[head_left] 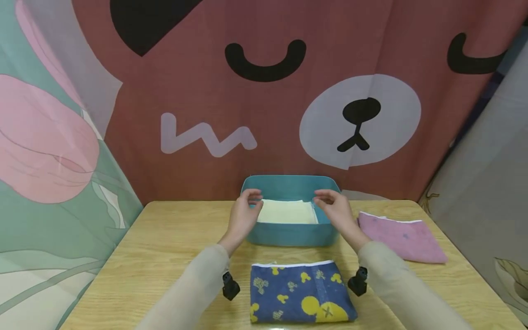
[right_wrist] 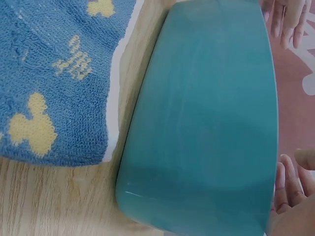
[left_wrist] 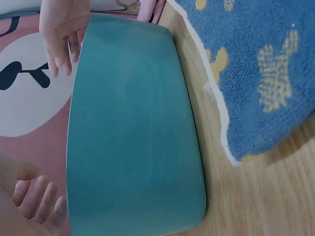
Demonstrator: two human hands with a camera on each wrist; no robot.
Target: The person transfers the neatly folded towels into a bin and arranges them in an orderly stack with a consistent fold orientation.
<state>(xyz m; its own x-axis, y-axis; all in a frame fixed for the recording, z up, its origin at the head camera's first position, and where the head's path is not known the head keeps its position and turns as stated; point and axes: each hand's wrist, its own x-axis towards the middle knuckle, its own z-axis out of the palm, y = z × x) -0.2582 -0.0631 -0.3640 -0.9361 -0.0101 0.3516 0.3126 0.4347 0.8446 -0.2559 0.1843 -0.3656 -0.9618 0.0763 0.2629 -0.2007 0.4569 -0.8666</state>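
A teal plastic bin stands at the back of the table, with a folded pale yellow cloth lying inside. My left hand hovers at the bin's left rim, fingers relaxed and bent slightly inward. Opposite it, at the right rim, my right hand is held the same way, also with nothing in its grasp. Both wrist views show the bin's front wall between the two hands. In front of the bin lies a folded blue towel with yellow mouse-head shapes and a white edge.
A folded pink towel with a white edge lies to the right of the bin. The wooden table backs onto a curtain printed with a bear's face. Other printed curtains hang at both sides.
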